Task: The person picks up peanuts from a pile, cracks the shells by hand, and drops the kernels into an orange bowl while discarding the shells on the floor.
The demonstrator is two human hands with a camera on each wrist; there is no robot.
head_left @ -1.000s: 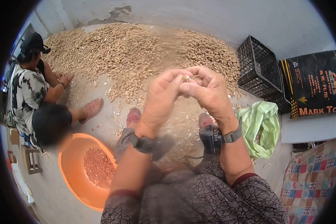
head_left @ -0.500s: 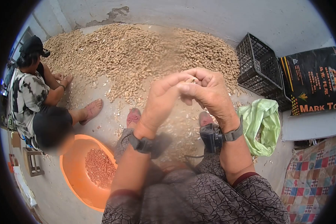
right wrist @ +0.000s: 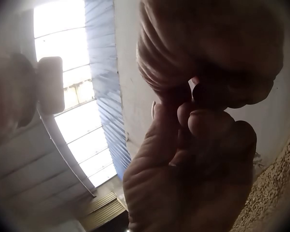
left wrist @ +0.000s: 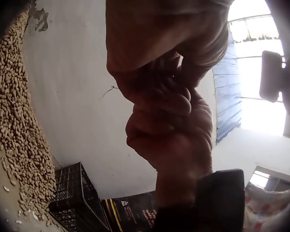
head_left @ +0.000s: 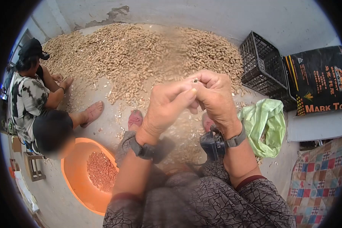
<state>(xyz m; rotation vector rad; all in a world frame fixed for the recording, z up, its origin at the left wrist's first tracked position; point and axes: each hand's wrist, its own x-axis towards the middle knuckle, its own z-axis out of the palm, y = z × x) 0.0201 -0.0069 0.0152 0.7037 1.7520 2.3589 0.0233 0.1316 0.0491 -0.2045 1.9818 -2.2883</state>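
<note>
In the head view my left hand (head_left: 161, 108) and right hand (head_left: 216, 98) meet in front of the body, fingertips together. Between them they pinch a peanut (head_left: 195, 80); only a small pale bit with a dark spot shows, the rest being covered by fingers. The left thumb lies across the near side, against the right hand's fingers. Both wrist views show the hands dark against the light, fingers curled inward and the peanut hidden. Beyond the hands spreads a big heap of unshelled peanuts (head_left: 136, 53).
An orange basin (head_left: 70, 167) with red shelled peanuts (head_left: 101, 171) stands at lower left. Another person (head_left: 30, 91) sits by the heap. At right are a black crate (head_left: 260, 64), a green sack (head_left: 268, 114) and a black printed bag (head_left: 319, 81). Shell bits litter the floor.
The fingers have shifted around the peanut: the left thumb has come forward over it, and less of the shell shows now. Both hands stay at about the same spot.
</note>
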